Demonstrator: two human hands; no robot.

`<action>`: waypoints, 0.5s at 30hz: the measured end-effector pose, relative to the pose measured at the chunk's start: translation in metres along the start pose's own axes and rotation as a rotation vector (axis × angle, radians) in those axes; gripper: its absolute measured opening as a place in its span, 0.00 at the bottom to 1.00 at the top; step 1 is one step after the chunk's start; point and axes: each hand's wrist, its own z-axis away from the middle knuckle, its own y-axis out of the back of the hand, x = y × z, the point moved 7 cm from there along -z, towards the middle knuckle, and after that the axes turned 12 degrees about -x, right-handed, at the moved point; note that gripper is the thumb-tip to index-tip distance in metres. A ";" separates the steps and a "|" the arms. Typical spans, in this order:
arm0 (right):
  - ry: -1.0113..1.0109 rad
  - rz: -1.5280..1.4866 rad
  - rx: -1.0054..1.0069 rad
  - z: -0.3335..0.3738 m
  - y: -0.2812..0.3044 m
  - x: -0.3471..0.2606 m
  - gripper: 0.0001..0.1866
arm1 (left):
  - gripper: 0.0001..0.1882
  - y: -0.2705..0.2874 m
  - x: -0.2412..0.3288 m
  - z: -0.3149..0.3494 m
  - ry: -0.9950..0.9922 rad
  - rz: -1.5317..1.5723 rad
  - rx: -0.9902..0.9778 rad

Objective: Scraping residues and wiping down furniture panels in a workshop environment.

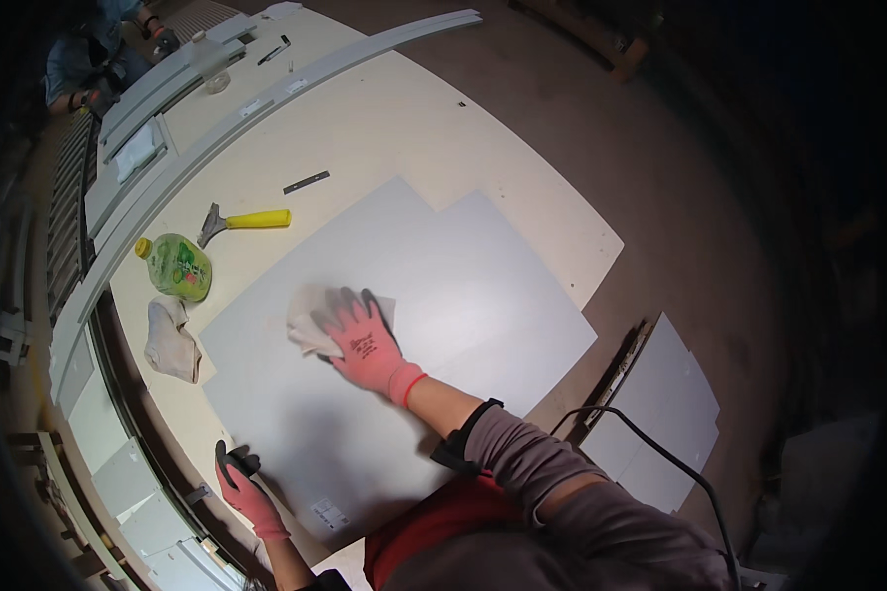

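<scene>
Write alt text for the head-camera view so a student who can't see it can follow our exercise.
A person's pink-gloved right hand spreads over a pale cloth on a large grey panel; the gloved left hand is near the panel's lower-left edge. Left of the panel, on the cream table, are a yellow-handled scraper, a bottle of green liquid and a crumpled cloth.

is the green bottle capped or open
Capped: a yellow cap sits on the neck of the green bottle.
</scene>
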 end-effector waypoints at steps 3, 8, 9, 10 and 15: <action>-0.473 0.033 0.195 0.030 0.035 0.136 0.29 | 0.19 0.014 0.001 0.009 0.006 0.047 0.010; -1.030 -0.024 0.243 0.250 0.017 0.239 0.31 | 0.19 0.036 -0.022 0.034 0.072 0.142 0.032; -1.145 -0.086 0.262 0.303 0.002 0.246 0.28 | 0.19 0.038 -0.019 0.041 0.063 0.142 0.031; -1.219 -0.148 0.413 0.355 -0.015 0.258 0.25 | 0.19 0.038 -0.015 0.039 0.042 0.168 0.032; -0.236 -1.778 1.021 0.446 -0.049 0.278 0.29 | 0.19 0.059 -0.008 0.034 -0.069 0.157 0.063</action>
